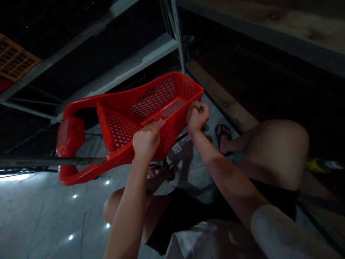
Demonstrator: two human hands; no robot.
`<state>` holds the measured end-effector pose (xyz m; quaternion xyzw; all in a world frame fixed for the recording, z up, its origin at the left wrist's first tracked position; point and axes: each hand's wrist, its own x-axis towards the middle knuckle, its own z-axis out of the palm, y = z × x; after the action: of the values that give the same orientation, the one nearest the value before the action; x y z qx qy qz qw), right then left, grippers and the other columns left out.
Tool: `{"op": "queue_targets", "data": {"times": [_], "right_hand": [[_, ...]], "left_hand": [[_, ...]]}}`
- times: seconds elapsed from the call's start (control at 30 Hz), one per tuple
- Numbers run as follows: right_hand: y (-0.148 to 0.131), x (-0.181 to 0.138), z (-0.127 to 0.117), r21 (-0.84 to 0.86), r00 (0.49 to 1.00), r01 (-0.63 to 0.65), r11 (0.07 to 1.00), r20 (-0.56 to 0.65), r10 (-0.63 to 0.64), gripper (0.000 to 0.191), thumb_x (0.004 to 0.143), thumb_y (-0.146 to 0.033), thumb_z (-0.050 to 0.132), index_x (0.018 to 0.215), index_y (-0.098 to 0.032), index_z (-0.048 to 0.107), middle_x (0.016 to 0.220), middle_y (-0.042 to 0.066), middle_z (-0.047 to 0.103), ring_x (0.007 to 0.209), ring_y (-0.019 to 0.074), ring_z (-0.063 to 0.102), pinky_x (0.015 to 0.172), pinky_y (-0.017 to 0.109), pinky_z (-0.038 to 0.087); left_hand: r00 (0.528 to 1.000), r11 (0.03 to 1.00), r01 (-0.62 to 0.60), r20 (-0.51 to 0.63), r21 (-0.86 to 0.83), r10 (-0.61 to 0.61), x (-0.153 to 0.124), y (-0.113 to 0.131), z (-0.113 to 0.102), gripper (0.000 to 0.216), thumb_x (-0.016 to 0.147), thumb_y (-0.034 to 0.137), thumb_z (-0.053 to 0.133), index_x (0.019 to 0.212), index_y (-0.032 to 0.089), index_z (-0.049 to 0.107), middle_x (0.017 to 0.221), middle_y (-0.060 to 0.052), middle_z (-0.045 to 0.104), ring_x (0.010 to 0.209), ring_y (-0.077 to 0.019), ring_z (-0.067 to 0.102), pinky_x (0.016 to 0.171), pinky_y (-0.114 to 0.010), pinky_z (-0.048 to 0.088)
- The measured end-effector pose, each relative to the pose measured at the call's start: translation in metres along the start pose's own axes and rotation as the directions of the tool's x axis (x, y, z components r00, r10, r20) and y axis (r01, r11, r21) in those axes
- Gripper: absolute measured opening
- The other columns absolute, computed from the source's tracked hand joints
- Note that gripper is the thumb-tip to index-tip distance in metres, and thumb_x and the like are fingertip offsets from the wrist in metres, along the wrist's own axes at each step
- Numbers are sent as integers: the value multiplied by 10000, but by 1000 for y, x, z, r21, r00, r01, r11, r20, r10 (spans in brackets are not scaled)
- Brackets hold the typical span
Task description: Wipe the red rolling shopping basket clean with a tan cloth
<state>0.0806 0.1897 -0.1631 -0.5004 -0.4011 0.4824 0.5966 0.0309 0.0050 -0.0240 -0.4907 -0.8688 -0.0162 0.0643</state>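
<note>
**Red basket held off the floor by both hands**

The red basket (129, 118), a perforated plastic one with a long moulded handle loop at its left end, hangs tilted in the air in front of the crouching person, above the pale tiled floor (48, 216). The left hand (147, 140) is closed over the near long rim, fingers curled over the edge into the inside, thumb side up, roughly midway along the basket's length. The right hand (198, 117) is clenched at the far right corner, where the end wall meets the near wall; it presses a small brownish wad, seemingly a cloth (192, 108), against the outer face of that corner. So the basket lies between the two hands, its open top turned towards the camera and its handle end pointing away to the left, past the left hand.

Metal shelving (176, 39) stands behind it, with an orange crate (14, 59) on the upper left. A foot in a sandal (222, 138) rests on the floor under the right forearm.
</note>
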Motion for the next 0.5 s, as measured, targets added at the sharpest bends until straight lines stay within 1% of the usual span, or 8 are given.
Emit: {"op": "queue_targets", "data": {"times": [0.07, 0.13, 0.23, 0.33, 0.37, 0.4, 0.47, 0.5], "right_hand": [[1, -20, -5, -27, 993, 71, 997, 96, -68, 153, 769, -165, 536, 898, -209, 606, 872, -17, 633, 850, 157, 585, 877, 298, 480], [3, -57, -14, -44, 953, 148, 988, 273, -131, 171, 776, -161, 542, 908, -223, 629, 928, 5, 661, 922, 180, 610, 925, 321, 488], [8, -118, -32, -13, 810, 221, 975, 560, -176, 165, 806, -154, 543, 896, -240, 653, 1007, 39, 683, 1018, 203, 632, 959, 333, 498], [12, -149, -42, 59, 672, 190, 980, 720, -174, 159, 829, -159, 541, 890, -249, 657, 1067, 48, 691, 1028, 195, 648, 940, 326, 512], [13, -147, -42, 60, 670, 171, 983, 725, -161, 157, 818, -159, 545, 882, -249, 657, 1058, 42, 693, 1009, 191, 649, 930, 324, 513], [14, -139, -40, 43, 707, 148, 988, 694, -136, 151, 799, -158, 552, 868, -247, 652, 1020, 32, 692, 972, 187, 647, 916, 323, 513], [16, -105, -31, -16, 840, 70, 997, 540, -50, 137, 750, -155, 555, 832, -233, 631, 900, 6, 668, 872, 178, 625, 879, 322, 511], [18, -81, -26, -34, 911, 11, 999, 413, 5, 136, 725, -154, 551, 824, -223, 614, 839, -10, 639, 822, 170, 604, 860, 321, 509]], "left_hand": [[1000, 1000, 20, -1, 9, -20, 1, 1, -1, 479, 991, 171, 487, 1376, 393, 665, 1309, 3, 740, 1059, -216, 767, 856, -294, 577], [999, 999, 43, -3, 25, -43, 4, 1, -1, 454, 1002, 201, 491, 1369, 398, 670, 1256, -7, 766, 1000, -225, 779, 826, -303, 574], [998, 998, 59, 6, 37, -60, 7, 0, -2, 420, 1007, 240, 502, 1357, 385, 683, 1191, -30, 792, 967, -227, 783, 801, -300, 564], [998, 997, 64, 19, 36, -65, 8, -3, -3, 426, 1003, 234, 500, 1365, 371, 679, 1209, -37, 787, 990, -218, 778, 809, -288, 559], [998, 998, 62, 18, 31, -63, 8, -4, -3, 427, 1004, 232, 499, 1366, 369, 679, 1213, -37, 786, 998, -212, 776, 818, -283, 558], [998, 998, 59, 18, 25, -59, 7, -5, -2, 425, 1003, 232, 501, 1364, 367, 680, 1211, -36, 787, 1005, -205, 774, 829, -277, 556], [999, 999, 50, 11, 9, -50, 5, -6, -1, 424, 999, 229, 510, 1360, 367, 683, 1205, -31, 789, 1015, -196, 771, 851, -271, 556], [999, 999, 46, 6, 2, -46, 3, -5, 0, 428, 994, 222, 513, 1357, 369, 685, 1201, -27, 791, 1015, -196, 772, 857, -274, 557]]}}
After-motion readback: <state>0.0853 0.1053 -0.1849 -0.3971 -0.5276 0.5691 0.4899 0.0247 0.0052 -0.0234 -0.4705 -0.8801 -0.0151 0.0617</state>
